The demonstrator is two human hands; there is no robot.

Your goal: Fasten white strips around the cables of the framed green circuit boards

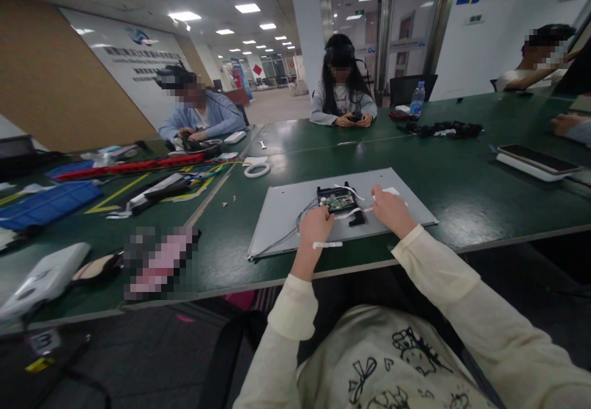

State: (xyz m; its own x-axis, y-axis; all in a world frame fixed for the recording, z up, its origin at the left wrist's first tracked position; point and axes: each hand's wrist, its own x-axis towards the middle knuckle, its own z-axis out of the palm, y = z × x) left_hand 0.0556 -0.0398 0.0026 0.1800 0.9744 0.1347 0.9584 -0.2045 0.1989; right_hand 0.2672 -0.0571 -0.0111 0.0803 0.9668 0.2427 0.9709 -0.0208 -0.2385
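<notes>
Cream sleeves (290,307): both reach in over the near edge of the green table (295,150).
White strip at the wrist (330,245): crosses the left wrist and juts out past its right side.
Left hand (315,227): over the near half of the grey panel (284,215), fingers curled in with little gap showing; whether they pinch anything I cannot tell.
Right hand (392,209): above the panel's right part, fingers bent and bunched, tips pointing to the far edge; what they hold, if anything, is too small to tell.
White strip between the hands (346,214): runs along the near side of the black frame (357,217) (its ends are hard to make out).
Circuit board (339,201): in the frame, near the panel's middle, just beyond the left fingertips; the right fingertips are off to its right, with bare panel between.
Grey cable (286,236): loops left of the frame, then trails to the panel's near left corner.
White piece (391,191): on the panel, just beyond the right hand.
White ring (257,170): on the table, beyond the panel's far left corner.
Bottle (417,101): upright near the table's far edge.
Co-worker (344,82): seated at that far edge, both hands around a dark object (355,117).
</notes>
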